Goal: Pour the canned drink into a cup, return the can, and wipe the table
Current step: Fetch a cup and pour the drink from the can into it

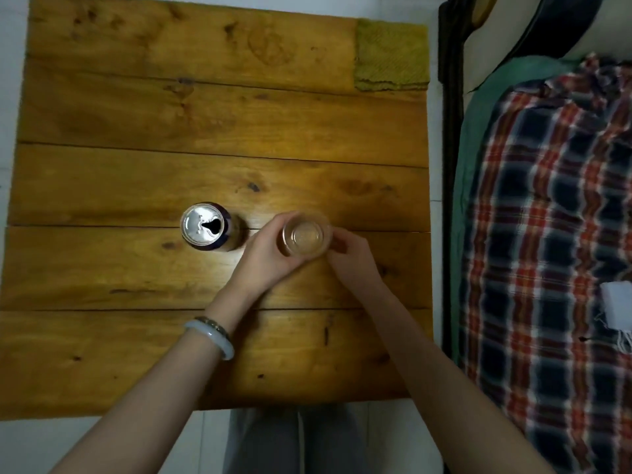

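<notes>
A clear glass cup [306, 234] stands upright near the middle of the wooden table [136, 148]. My left hand [266, 249] grips its left side, fingers curled round the wall. My right hand [352, 254] holds the cup's right side with curled fingers. An opened dark can [207, 226] with a silver top stands upright just left of the cup, apart from both hands. A yellow-green cloth [391, 56] lies folded at the table's far right corner.
A bed with a plaid blanket [554, 234] runs along the table's right side, its dark frame [448, 165] close to the table edge. A small white cloth [617, 307] lies on the blanket. My grey trousers [294, 439] show below the near edge.
</notes>
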The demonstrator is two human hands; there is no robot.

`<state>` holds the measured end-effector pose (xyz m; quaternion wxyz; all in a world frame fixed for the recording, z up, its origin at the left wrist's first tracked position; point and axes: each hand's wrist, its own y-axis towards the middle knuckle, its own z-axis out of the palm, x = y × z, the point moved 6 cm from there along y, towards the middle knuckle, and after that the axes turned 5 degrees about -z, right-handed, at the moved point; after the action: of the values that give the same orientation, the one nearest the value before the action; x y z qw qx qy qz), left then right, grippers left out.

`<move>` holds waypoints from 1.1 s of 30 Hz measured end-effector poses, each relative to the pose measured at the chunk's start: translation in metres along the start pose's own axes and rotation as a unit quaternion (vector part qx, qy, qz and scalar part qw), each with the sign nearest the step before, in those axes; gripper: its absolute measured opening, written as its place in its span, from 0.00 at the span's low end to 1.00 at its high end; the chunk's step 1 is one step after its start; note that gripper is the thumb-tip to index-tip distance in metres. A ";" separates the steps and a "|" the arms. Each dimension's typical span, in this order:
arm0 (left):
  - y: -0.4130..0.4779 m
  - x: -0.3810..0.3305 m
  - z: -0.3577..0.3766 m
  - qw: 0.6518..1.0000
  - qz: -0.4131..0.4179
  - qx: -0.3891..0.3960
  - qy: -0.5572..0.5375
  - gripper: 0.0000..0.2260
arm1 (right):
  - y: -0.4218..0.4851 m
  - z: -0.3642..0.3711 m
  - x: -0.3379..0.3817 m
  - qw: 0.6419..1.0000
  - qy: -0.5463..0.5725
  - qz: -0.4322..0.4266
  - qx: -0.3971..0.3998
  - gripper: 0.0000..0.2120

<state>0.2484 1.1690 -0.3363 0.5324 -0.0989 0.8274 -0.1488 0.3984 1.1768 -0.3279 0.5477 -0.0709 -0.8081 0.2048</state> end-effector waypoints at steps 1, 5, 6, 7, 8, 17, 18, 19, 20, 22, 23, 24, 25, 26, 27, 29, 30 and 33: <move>0.001 0.001 0.001 1.000 -0.001 -0.003 -0.006 0.29 | 0.003 0.001 -0.004 1.000 0.003 -0.002 0.002 0.16; 0.002 0.006 0.002 1.000 0.000 -0.016 -0.020 0.28 | 0.011 0.008 -0.018 1.000 0.018 0.000 0.004 0.15; 0.002 0.007 0.003 1.000 -0.001 -0.019 -0.023 0.28 | 0.012 0.009 -0.020 1.000 0.025 -0.003 0.004 0.15; 0.002 0.008 0.003 0.999 -0.003 -0.020 -0.024 0.28 | 0.012 0.010 -0.020 1.000 0.029 -0.006 0.004 0.15; 0.002 0.009 0.005 0.999 -0.003 -0.022 -0.024 0.28 | 0.012 0.010 -0.021 0.999 0.036 -0.009 0.005 0.15; -0.014 0.036 0.006 0.999 -0.041 -0.035 -0.001 0.37 | 0.006 -0.002 -0.025 1.000 0.018 0.013 0.011 0.19; -0.023 0.040 0.004 0.998 -0.054 -0.040 -0.008 0.36 | 0.003 -0.006 -0.027 1.000 0.016 0.021 0.002 0.19; -0.034 0.041 0.000 0.997 -0.066 -0.049 -0.014 0.34 | -0.002 -0.011 -0.023 1.000 0.008 0.030 -0.003 0.19; -0.045 0.041 -0.004 0.995 -0.077 -0.057 -0.017 0.31 | -0.005 -0.016 -0.022 0.999 0.004 0.037 -0.009 0.19; -0.067 0.042 -0.012 0.992 -0.094 -0.076 -0.023 0.27 | -0.012 -0.026 -0.016 0.999 -0.007 0.041 -0.009 0.21; -0.078 0.041 -0.020 0.990 -0.101 -0.089 -0.032 0.26 | -0.016 -0.029 -0.009 0.999 -0.014 0.038 -0.006 0.22; -0.088 0.041 -0.029 0.988 -0.109 -0.105 -0.040 0.26 | -0.020 -0.032 -0.003 0.999 -0.015 0.030 -0.005 0.23; -0.095 0.042 -0.039 0.984 -0.119 -0.122 -0.045 0.26 | -0.024 -0.034 0.005 1.000 -0.018 0.019 -0.008 0.23; -0.101 0.043 -0.049 0.981 -0.127 -0.137 -0.047 0.27 | -0.026 -0.035 0.012 1.000 -0.019 0.005 -0.014 0.23; -0.104 0.043 -0.058 0.978 -0.137 -0.150 -0.048 0.28 | -0.030 -0.034 0.020 0.999 -0.023 -0.009 -0.022 0.23; -0.106 0.043 -0.078 0.972 -0.145 -0.178 -0.052 0.29 | -0.036 -0.027 0.038 0.998 -0.013 -0.043 -0.031 0.21; -0.104 0.042 -0.088 0.969 -0.143 -0.192 -0.057 0.30 | -0.040 -0.020 0.046 0.997 -0.010 -0.067 -0.032 0.20; -0.091 0.040 -0.109 0.967 -0.126 -0.214 -0.056 0.33 | -0.049 0.013 0.065 0.994 -0.025 -0.109 -0.006 0.18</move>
<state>0.1334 1.0859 -0.2959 0.5214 -0.3221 0.7897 -0.0283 0.3670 1.1516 -0.2566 0.5458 0.0194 -0.8258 0.1404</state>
